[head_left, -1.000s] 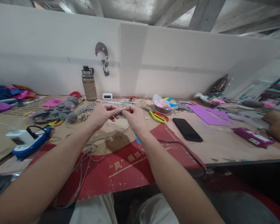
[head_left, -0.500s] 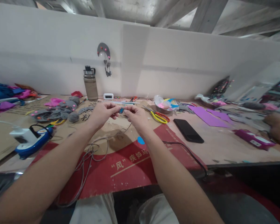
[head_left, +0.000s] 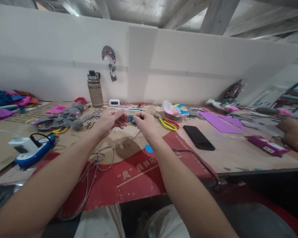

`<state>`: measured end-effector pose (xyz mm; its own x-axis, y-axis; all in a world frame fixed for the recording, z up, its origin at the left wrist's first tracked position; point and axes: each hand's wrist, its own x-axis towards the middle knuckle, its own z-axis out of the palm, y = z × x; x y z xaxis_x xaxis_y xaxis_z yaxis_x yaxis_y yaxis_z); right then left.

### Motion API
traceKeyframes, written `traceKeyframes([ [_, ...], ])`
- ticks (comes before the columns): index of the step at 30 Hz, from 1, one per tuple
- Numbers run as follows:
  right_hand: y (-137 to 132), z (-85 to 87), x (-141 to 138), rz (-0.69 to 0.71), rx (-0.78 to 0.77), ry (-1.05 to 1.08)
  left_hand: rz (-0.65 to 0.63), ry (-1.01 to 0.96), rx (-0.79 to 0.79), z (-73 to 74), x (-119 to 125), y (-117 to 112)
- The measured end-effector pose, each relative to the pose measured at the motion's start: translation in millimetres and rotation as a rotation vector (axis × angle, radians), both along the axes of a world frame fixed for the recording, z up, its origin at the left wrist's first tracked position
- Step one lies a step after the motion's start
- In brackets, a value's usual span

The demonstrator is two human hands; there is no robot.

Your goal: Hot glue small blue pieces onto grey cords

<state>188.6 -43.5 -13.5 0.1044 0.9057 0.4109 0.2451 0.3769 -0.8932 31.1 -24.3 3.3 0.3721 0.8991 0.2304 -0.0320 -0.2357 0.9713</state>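
Above the cardboard sheet, my left hand (head_left: 112, 122) and my right hand (head_left: 145, 123) face each other, both with fingers closed in a pinch. Between the fingertips shows a small blue piece (head_left: 130, 118), partly hidden by the fingers; its exact kind is too small to make out. A thin grey cord (head_left: 113, 145) trails below the hands and lies in loose loops down the left of the sheet. Beside my right forearm lies a flat blue cutout (head_left: 149, 148).
Right of my hands lie yellow-handled scissors (head_left: 169, 124), a black phone (head_left: 198, 137), purple sheets (head_left: 220, 122) and a purple power strip (head_left: 267, 145). A blue power strip (head_left: 34, 153), grey felt pieces (head_left: 54, 120) and a bottle (head_left: 95, 89) stand left. Another person's hand (head_left: 293, 132) is at far right.
My fingertips have moved slightly apart, with the blue piece still between them. The whole view has shifted a little. The other person's hand has moved left.
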Motion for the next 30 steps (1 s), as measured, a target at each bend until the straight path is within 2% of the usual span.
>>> traceKeyframes([
  [3,1,-0.7,1,-0.013,-0.007,-0.013,0.045,-0.016,-0.042,-3.9,-2,5],
  [7,3,-1.8,3,-0.035,-0.023,-0.04,0.113,0.006,0.022,-6.4,0,7],
  [13,4,-3.0,1,-0.052,-0.062,-0.078,0.175,0.268,0.341,1.5,4,-6],
  [15,5,-3.5,0,-0.044,-0.069,-0.08,0.192,0.332,0.393,3.4,4,-9],
  [19,5,-4.0,-1,-0.034,-0.048,-0.083,0.199,0.267,0.321,0.6,3,-6],
  [24,2,-3.2,0,-0.078,0.032,-0.193,0.105,0.202,0.141,-5.0,1,4],
  [30,0,-5.0,-1,-0.133,0.223,-0.468,0.088,0.447,0.269,1.3,-3,-1],
])
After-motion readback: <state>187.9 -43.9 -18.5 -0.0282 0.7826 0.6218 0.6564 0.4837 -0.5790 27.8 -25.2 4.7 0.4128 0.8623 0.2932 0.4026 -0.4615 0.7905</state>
